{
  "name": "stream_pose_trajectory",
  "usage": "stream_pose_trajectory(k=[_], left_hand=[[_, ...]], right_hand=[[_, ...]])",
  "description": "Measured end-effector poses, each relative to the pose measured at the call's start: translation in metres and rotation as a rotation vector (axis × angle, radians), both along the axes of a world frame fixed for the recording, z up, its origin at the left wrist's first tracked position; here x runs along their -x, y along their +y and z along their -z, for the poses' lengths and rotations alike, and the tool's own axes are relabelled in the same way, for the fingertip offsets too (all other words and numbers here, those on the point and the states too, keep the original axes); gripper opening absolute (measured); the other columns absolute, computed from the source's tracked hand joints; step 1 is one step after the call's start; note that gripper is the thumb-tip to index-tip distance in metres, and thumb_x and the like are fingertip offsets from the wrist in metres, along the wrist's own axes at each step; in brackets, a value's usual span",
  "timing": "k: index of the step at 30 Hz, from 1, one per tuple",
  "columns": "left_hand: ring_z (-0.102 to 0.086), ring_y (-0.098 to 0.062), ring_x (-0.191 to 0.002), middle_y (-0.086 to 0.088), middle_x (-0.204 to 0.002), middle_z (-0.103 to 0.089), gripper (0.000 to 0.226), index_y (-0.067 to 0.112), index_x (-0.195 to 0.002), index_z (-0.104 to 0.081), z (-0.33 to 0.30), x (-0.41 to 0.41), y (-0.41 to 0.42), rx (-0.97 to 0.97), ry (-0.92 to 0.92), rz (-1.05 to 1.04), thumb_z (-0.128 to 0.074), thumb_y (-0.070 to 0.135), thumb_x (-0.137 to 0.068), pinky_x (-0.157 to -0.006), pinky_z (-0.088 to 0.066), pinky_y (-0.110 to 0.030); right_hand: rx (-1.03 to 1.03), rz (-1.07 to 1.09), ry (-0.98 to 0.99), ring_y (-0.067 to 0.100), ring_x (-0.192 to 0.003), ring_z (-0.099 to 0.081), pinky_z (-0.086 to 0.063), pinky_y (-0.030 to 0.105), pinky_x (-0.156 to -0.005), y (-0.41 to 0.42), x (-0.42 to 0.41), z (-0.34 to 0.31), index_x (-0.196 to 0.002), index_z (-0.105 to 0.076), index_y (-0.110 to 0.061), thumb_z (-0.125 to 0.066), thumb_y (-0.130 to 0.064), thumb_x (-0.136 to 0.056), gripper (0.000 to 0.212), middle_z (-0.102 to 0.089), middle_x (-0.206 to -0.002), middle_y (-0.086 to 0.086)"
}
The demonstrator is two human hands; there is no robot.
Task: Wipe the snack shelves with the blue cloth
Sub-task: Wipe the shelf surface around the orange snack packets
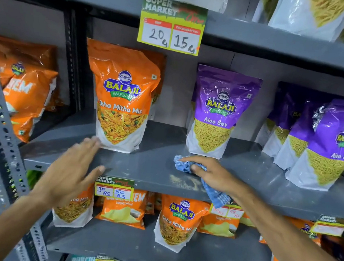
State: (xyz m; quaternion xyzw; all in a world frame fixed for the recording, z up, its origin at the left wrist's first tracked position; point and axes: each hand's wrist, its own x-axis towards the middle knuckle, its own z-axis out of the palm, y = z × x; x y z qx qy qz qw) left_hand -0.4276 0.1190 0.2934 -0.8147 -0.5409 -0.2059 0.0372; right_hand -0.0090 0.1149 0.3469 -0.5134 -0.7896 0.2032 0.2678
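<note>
My right hand (pixel 211 174) presses a crumpled blue cloth (pixel 186 166) onto the grey middle shelf (pixel 153 167), just in front of a purple Aloo Sev bag (pixel 218 114). One end of the cloth hangs over the shelf's front edge. A patch of pale dust lies on the shelf beside the cloth. My left hand (pixel 72 172) hovers open, fingers spread, its fingertips near the bottom left corner of an upright orange Tikha Mitha Mix bag (pixel 123 98).
More purple bags (pixel 321 144) stand at the right of the shelf, orange bags (pixel 24 88) in the left bay. A perforated grey upright (pixel 0 131) rises at the left. A price tag (pixel 172 25) hangs above. The lower shelf (pixel 131 244) holds orange snack bags.
</note>
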Motion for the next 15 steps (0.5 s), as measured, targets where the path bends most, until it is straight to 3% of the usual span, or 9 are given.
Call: stream_pose_trajectory(k=[3, 5, 7, 12, 15], left_hand=[[0.003, -0.006, -0.162, 0.001, -0.177, -0.003, 0.089, 0.018, -0.168, -0.008, 0.008, -0.042, -0.016, -0.012, 0.076, 0.190, -0.021, 0.077, -0.102, -0.132, -0.002, -0.032], [0.004, -0.007, -0.162, 0.001, -0.176, 0.000, 0.096, 0.017, -0.168, -0.008, 0.004, -0.066, -0.014, -0.056, 0.089, 0.192, -0.026, 0.081, -0.099, -0.131, 0.002, -0.028], [0.007, -0.007, -0.160, 0.003, -0.175, 0.005, 0.106, 0.016, -0.168, -0.004, -0.009, -0.086, -0.009, -0.056, 0.087, 0.191, -0.031, 0.087, -0.094, -0.129, 0.009, -0.022], [0.003, -0.013, -0.162, 0.000, -0.175, 0.005, 0.128, 0.014, -0.168, -0.004, -0.020, -0.118, 0.009, 0.050, 0.146, 0.216, -0.031, 0.101, -0.079, -0.130, 0.000, -0.029], [0.003, -0.013, -0.163, -0.002, -0.177, 0.005, 0.134, 0.013, -0.168, -0.001, -0.015, -0.131, 0.020, 0.129, 0.192, 0.217, -0.028, 0.105, -0.073, -0.128, 0.006, -0.026]], right_hand=[[-0.044, -0.006, -0.134, -0.004, -0.134, -0.048, -0.034, 0.035, -0.119, 0.012, 0.019, 0.008, -0.135, -0.062, -0.028, -0.048, -0.007, -0.099, 0.044, -0.058, -0.142, -0.013], [-0.069, -0.053, -0.237, 0.009, -0.141, -0.045, -0.035, 0.040, -0.117, 0.016, 0.038, 0.008, -0.136, -0.061, -0.032, -0.049, -0.013, -0.098, 0.044, -0.052, -0.150, -0.010], [-0.088, -0.119, -0.258, 0.011, -0.142, -0.044, -0.038, 0.040, -0.116, 0.009, 0.049, 0.005, -0.136, -0.061, -0.035, -0.051, -0.014, -0.097, 0.045, -0.050, -0.152, -0.009], [0.013, -0.261, -0.142, 0.012, -0.140, -0.047, -0.037, 0.028, -0.115, -0.029, 0.019, 0.006, -0.130, -0.068, -0.020, -0.053, 0.000, -0.097, 0.042, -0.058, -0.146, -0.001], [0.085, -0.182, 0.069, 0.011, -0.132, -0.056, -0.040, 0.028, -0.114, -0.039, -0.017, 0.002, -0.128, -0.069, -0.017, -0.054, -0.002, -0.098, 0.037, -0.065, -0.137, -0.001]])
